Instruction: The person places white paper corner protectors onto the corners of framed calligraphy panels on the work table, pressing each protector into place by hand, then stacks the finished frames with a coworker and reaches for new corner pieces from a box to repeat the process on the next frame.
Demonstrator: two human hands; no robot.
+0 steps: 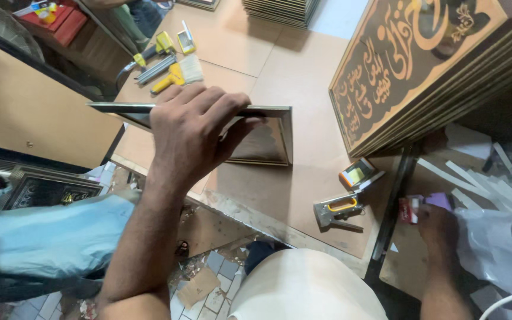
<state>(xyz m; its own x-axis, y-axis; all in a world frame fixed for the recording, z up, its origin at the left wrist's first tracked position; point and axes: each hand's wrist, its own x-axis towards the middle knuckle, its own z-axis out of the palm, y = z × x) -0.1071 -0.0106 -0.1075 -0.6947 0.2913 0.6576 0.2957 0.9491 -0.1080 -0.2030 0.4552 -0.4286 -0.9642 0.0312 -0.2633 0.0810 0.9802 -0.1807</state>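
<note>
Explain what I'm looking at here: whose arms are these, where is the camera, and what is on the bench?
There is no machine. One camera sits on a person's head and looks down at their own two bare hands. The left hand grips the top edge of a metallic picture frame standing on a brown board worktable. The right hand reaches low to the right, touching a small red packet beside white strips; whether it grips anything cannot be told. On the table lie a staple gun, a small box, and farther off yellow-handled tools. A large dark framed panel with gold ornament leans at the right.
</note>
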